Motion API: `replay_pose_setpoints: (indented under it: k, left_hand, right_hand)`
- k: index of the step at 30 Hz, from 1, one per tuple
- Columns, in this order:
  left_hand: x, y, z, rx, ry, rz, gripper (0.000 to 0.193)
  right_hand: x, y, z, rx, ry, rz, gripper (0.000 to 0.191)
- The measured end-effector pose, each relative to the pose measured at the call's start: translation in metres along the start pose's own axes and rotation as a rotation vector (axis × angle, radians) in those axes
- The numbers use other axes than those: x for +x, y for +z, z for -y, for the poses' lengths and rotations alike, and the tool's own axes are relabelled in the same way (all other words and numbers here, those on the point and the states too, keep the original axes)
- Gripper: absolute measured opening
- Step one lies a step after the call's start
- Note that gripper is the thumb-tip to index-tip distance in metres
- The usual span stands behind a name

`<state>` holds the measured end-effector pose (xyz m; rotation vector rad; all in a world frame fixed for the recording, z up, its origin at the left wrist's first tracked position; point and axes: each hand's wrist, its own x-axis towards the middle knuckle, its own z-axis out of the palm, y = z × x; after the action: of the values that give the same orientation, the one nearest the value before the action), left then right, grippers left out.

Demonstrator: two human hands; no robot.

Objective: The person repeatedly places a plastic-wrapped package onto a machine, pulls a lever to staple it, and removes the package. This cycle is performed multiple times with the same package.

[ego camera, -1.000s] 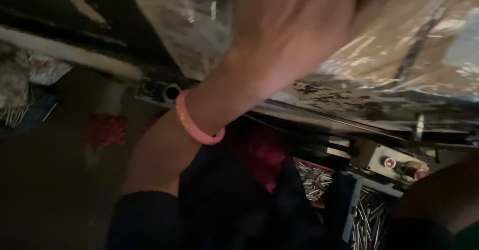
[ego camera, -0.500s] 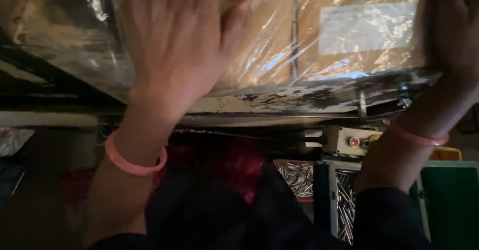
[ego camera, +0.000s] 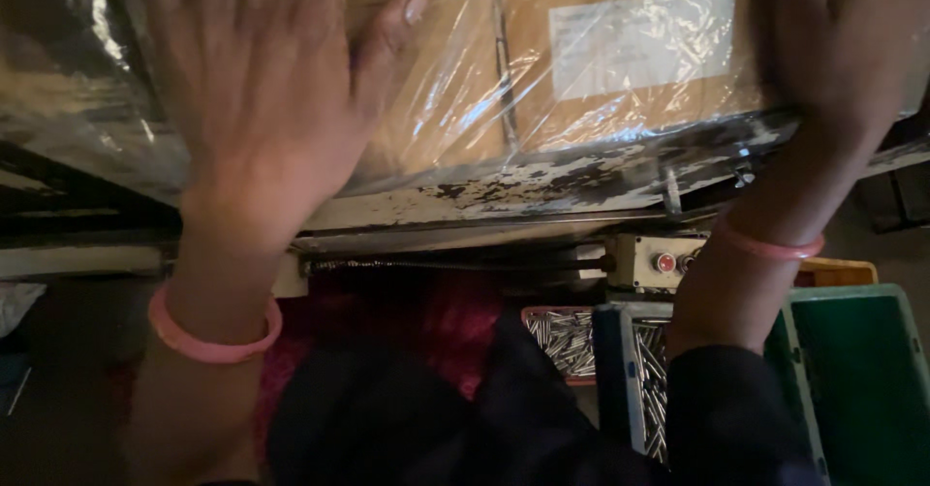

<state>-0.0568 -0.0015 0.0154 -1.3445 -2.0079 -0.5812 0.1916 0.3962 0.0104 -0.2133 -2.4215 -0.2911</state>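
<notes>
A cardboard box (ego camera: pixel 542 69) wrapped in clear plastic film lies on a worn metal table edge (ego camera: pixel 542 190) with chipped paint. My left hand (ego camera: pixel 257 98) presses flat on the film at the box's left side, fingers spread, a pink band on the wrist. My right hand (ego camera: pixel 838 55) lies flat on the box's right end, also with a pink band below it. A white label (ego camera: pixel 639 40) shows under the film between my hands. Neither hand grips anything.
Under the table edge sits a small control box (ego camera: pixel 659 261) with a red button. Below it are trays of several small metal pins (ego camera: pixel 567 341), a green plastic crate (ego camera: pixel 857 379) at the right, and red fabric (ego camera: pixel 426 316) near my dark sleeves.
The view has swung to centre on the box. My left hand has shifted left across the film, and my right hand has come up to rest flat on the box's right end.
</notes>
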Motion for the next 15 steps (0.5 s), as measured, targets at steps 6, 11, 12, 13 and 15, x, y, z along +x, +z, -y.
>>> replay_pose_setpoints:
  k: [6, 11, 12, 13, 15]
  left_hand:
    - [-0.008, 0.0, 0.002, -0.013, -0.013, 0.035, 0.057]
    - [-0.01, 0.006, 0.007, 0.045, 0.04, -0.015, 0.054]
    - [-0.011, 0.007, 0.008, 0.037, 0.039, -0.017, 0.055]
    - [-0.011, 0.007, 0.008, 0.027, 0.039, -0.018, 0.056]
    - [-0.012, 0.007, 0.009, 0.007, 0.037, -0.018, 0.058]
  right_hand:
    - [-0.004, 0.002, -0.004, -0.001, 0.001, -0.02, 0.025]
    - [-0.006, 0.003, -0.003, -0.007, 0.01, -0.026, 0.026]
    - [-0.005, 0.003, -0.003, -0.007, 0.01, -0.026, 0.026]
    - [-0.005, 0.003, -0.003, -0.008, 0.013, -0.027, 0.026]
    - [-0.005, 0.004, -0.004, -0.009, 0.02, -0.029, 0.026]
